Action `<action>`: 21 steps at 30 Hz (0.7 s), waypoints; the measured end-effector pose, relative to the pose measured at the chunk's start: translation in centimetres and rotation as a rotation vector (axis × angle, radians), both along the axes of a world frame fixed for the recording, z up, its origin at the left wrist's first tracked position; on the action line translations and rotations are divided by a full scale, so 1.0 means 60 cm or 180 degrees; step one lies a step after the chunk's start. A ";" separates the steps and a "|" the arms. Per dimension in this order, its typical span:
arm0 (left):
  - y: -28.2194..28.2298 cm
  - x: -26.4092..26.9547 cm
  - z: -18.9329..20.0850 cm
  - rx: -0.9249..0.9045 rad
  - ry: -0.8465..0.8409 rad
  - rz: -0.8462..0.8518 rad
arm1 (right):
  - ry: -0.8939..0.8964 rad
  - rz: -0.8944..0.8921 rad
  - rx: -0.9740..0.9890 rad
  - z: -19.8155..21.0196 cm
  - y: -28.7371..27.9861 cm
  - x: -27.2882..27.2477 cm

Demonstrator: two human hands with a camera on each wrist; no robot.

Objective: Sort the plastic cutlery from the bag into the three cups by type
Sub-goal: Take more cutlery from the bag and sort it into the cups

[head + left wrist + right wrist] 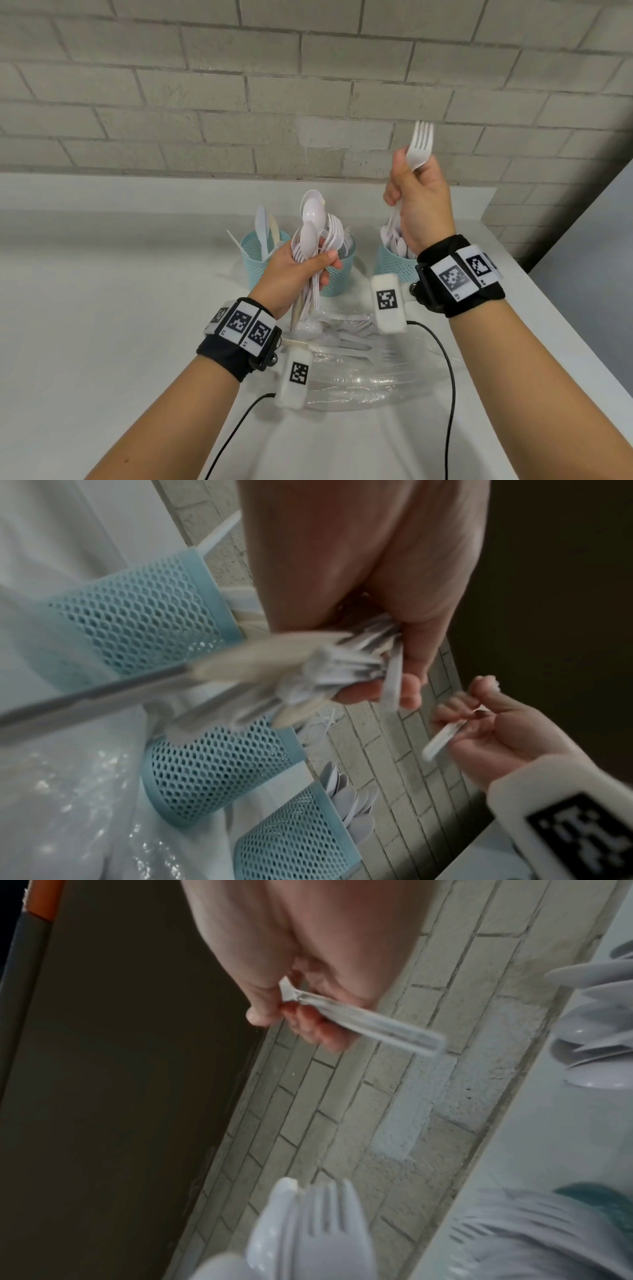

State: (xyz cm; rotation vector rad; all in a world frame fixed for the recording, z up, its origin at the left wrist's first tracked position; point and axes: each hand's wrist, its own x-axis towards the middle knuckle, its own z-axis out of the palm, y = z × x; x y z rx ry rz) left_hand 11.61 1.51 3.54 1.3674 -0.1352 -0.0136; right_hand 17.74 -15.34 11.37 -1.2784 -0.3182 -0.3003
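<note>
My left hand [305, 270] grips a bundle of white plastic spoons and forks [313, 233] upright above the middle cup. My right hand [411, 195], raised above the right cup, holds a single white fork [420, 144] by its handle [369, 1023], tines up. Three light-blue mesh cups stand in a row by the wall: the left cup [251, 257] holds knives, the middle cup [337, 279] forks, the right cup [392, 269] spoons [599, 1042]. The clear plastic bag [370, 380] lies in front of the cups with a few pieces of cutlery [342, 337] at its mouth.
The white counter [120, 308] runs to a brick wall [239, 102] behind the cups. Its right edge [548, 308] falls away close to the right cup. Black cables [448, 377] trail from both wrist cameras across the counter toward me.
</note>
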 end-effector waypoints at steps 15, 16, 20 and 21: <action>0.004 0.015 -0.006 0.0010 0.0029 0.0169 | 0.0752 0.0489 -0.0347 -0.054 0.038 -0.008; 0.008 0.017 -0.009 -0.0007 0.0033 0.0232 | 0.0663 0.0296 -0.0175 -0.046 0.035 -0.001; 0.022 0.024 -0.015 -0.0053 0.0025 0.0520 | 0.0299 -0.0125 0.0338 -0.028 0.032 0.032; 0.024 0.025 -0.015 -0.0063 0.0022 0.0549 | 0.0251 -0.0147 0.0308 -0.030 0.037 0.039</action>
